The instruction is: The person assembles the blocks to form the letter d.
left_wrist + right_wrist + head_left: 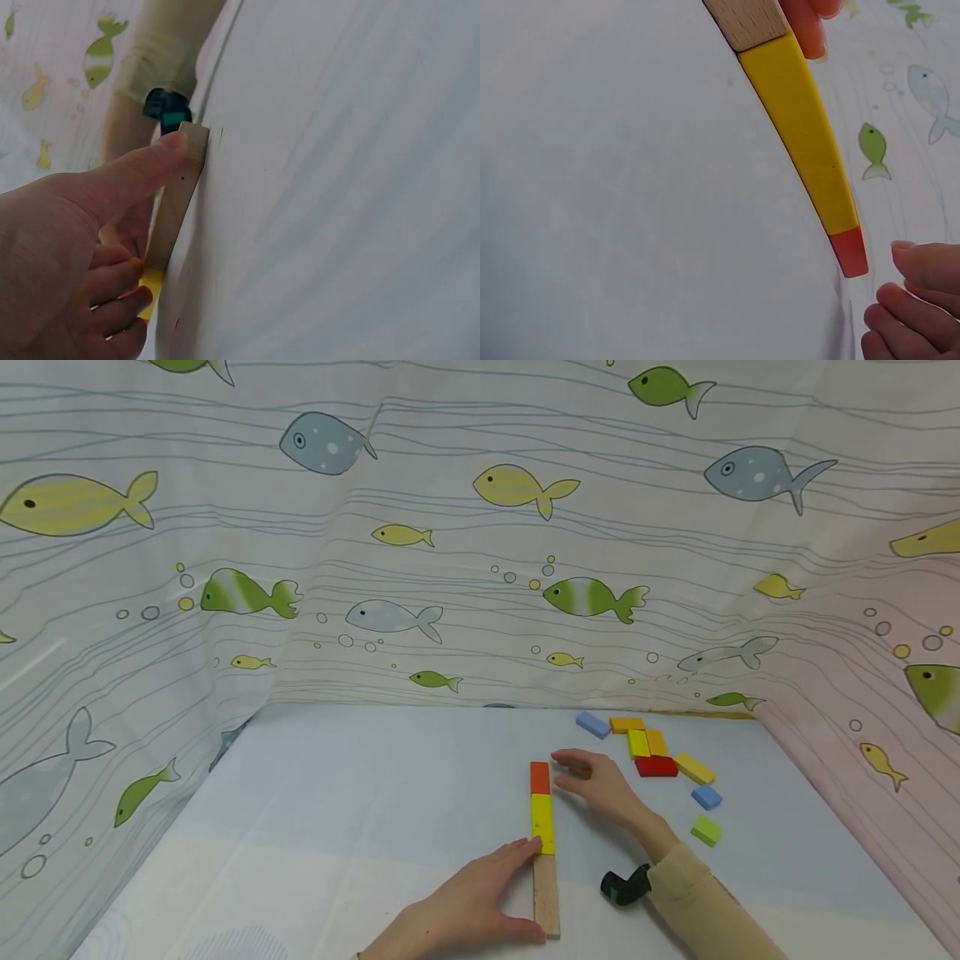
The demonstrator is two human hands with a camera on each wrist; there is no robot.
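Observation:
A straight row of blocks lies on the table: a plain wooden block (546, 897) nearest, a yellow block (542, 824) beyond it and an orange-red block (540, 778) at the far end. My left hand (472, 893) rests along the row's left side. Its thumb touches the wooden block near the close end, and its fingertips reach the yellow block. On the other side, my right hand (596, 785) hovers beside the orange-red block with loosely bent fingers and holds nothing. In the right wrist view a gap shows between its fingers (907, 322) and the orange-red block.
Loose blocks lie at the back right, among them a red block (656, 767), a blue block (707, 797) and a light green block (707, 831). A dark wrist device (626, 887) sits at the right sleeve. A fish-print curtain (465, 560) surrounds the table.

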